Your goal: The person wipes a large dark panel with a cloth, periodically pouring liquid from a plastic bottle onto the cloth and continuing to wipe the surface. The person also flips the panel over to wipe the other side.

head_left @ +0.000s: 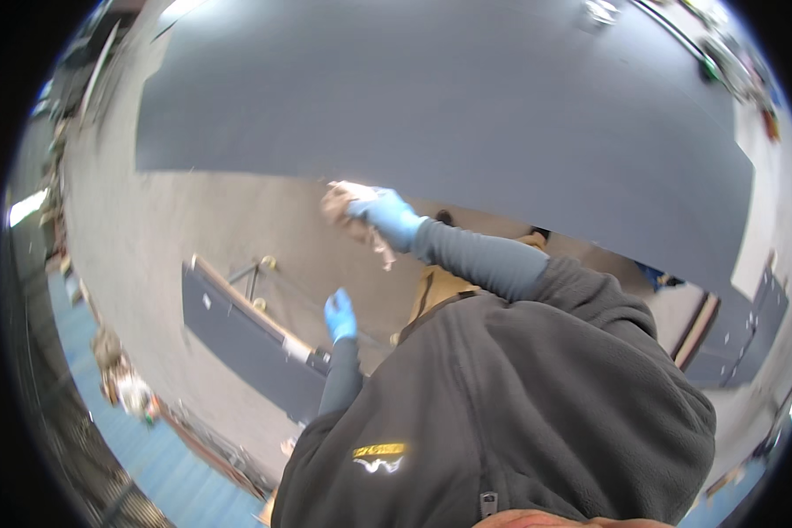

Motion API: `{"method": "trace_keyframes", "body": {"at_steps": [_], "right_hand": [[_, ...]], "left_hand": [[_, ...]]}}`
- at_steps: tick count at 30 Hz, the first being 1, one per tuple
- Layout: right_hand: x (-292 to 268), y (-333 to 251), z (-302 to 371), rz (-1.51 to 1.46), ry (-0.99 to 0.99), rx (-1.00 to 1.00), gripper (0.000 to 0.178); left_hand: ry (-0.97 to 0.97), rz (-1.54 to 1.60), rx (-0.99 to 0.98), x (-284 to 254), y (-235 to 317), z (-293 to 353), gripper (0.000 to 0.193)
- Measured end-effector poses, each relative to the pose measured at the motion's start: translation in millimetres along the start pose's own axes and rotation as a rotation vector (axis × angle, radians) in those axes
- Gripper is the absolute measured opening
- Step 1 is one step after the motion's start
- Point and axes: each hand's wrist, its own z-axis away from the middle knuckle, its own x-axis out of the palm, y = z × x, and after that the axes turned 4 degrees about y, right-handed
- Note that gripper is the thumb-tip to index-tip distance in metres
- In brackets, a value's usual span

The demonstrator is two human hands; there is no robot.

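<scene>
My right hand (385,216), in a blue glove, is shut on a crumpled pale rag (343,207). It presses the rag against the lower edge of a large dark grey panel (449,114) that fills the upper part of the view. My left hand (341,315), also in a blue glove, hangs lower with nothing in it. Its fingers are loosely together, and it is above a smaller dark panel (238,339). My grey fleece jacket (519,405) covers the lower right of the view.
The smaller dark panel with a pale wooden edge rests on a metal stand (255,277) over a grey concrete floor (141,238). Blue floor (150,458) and clutter lie at the lower left. Grey cabinets (748,343) stand at the right.
</scene>
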Motion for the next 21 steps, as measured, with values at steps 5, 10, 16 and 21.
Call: {"method": "trace_keyframes", "body": {"at_steps": [5,10,16,21], "right_hand": [[-60,-47,57,0.007,0.279,-0.373,0.054],[-256,-36,236,-0.062,0.957,-1.075,0.055],[-503,64,497,0.544,2.374,-0.653,0.069],[-625,117,505,1.114,2.536,0.208,0.071]], "left_hand": [[0.031,0.000,-0.041,-3,-2,-36,0.071],[-0.300,-0.047,0.263,84,91,-24,0.071],[-0.651,-0.235,0.514,156,177,30,0.068],[-0.606,-0.283,0.365,163,186,47,0.070]]}}
